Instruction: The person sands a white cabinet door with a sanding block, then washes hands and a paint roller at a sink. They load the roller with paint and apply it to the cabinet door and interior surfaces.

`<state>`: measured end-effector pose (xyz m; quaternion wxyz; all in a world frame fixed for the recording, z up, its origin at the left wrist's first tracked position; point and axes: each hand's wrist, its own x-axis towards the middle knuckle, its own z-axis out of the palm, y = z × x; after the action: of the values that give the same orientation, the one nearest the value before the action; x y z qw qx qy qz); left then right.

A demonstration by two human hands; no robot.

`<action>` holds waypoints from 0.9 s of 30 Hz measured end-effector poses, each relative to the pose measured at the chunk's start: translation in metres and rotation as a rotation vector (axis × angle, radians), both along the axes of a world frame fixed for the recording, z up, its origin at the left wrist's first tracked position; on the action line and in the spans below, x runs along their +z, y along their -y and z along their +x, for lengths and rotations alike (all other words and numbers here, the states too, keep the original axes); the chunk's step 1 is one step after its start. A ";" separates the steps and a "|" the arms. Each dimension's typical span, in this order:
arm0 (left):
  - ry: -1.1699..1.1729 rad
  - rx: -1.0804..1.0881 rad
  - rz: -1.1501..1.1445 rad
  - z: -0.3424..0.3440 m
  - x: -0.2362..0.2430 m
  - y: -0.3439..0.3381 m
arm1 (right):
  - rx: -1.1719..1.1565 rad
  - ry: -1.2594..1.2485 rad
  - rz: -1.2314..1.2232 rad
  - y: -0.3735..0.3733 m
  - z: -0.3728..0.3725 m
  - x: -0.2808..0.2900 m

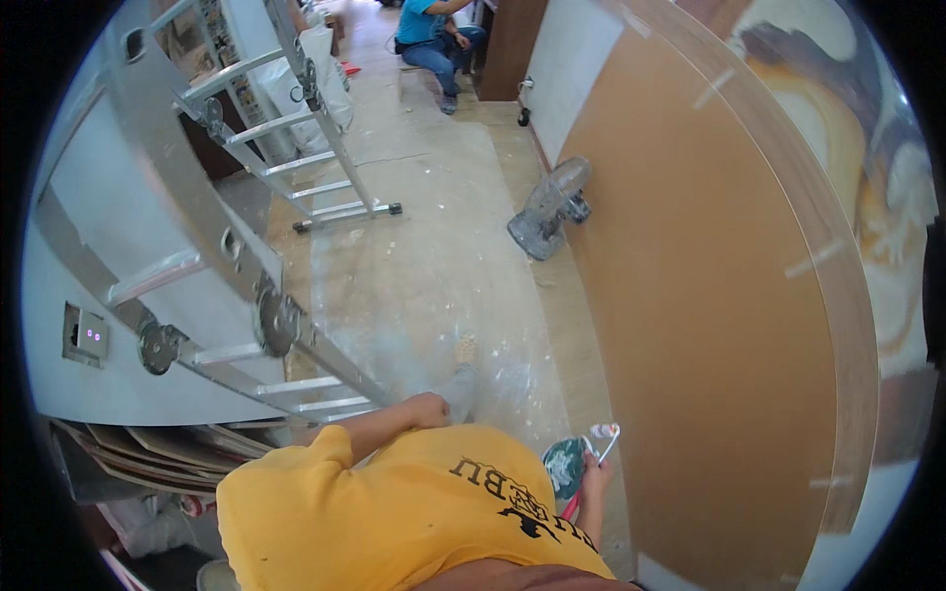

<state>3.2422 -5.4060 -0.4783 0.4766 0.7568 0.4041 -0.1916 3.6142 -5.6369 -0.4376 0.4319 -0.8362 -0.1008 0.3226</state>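
Observation:
My right hand [593, 478] is closed around tools at the lower right: a green paint-smeared container [564, 465], a small white paint roller [603, 429] on a bent wire handle, and a pink handle [571, 505]. I cannot make out exactly which it grips directly. My left hand [428, 410] is closed beside my yellow shirt, near my waist; whether it holds anything is hidden. An aluminium ladder [219, 258] leans close on my left. My foot [463, 355] is on the paint-spotted floor covering.
A second ladder [282, 128] stands ahead left. A grey fan [542, 222] is by the tan wall board [719, 335]. A seated person in blue [434, 54] is at the far end. Stacked boards [148, 453] lean at lower left, below a switch plate [91, 335].

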 end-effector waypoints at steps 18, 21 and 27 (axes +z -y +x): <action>0.318 0.523 0.179 0.009 0.074 -0.449 | 0.574 0.194 0.082 -0.542 0.065 0.072; 0.438 0.743 0.194 -0.018 0.074 -0.509 | 0.699 0.247 0.163 -0.650 0.069 0.076; 0.226 1.081 0.219 -0.105 0.010 -0.599 | 0.823 0.288 0.274 -0.874 0.046 0.106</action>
<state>3.1375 -4.8073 -0.4685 0.4659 0.5029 0.6984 0.2055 3.6602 -4.7627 -0.3320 0.3562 -0.6980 -0.5254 0.3313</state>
